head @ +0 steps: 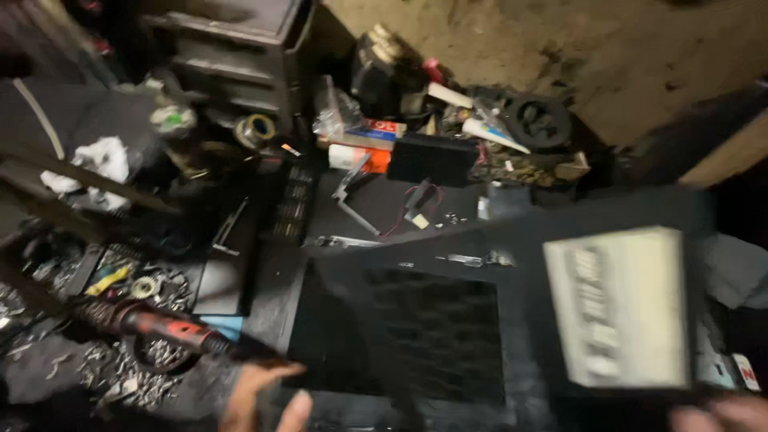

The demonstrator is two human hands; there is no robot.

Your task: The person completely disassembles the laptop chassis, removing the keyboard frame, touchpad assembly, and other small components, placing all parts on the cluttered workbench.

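Observation:
A large black box-shaped device [416, 328], with a dark honeycomb grille and a pale rectangular label [620, 308] on one face, fills the lower right of the blurred head view. My left hand [260, 396] grips its lower left corner, fingers curled on the edge. At the bottom right edge only the fingertips of my right hand [720, 414] show, under the device's right side. A red and black soldering iron [152, 324] lies on the bench just left of my left hand.
The bench is crowded: a black mat [384, 204] with small parts and red wires, a roll of tape [256, 130], white rags [100, 160], loose screws [120, 372], a black fan [538, 122], dark drawers [232, 56] at the back, bare concrete floor [640, 48] beyond.

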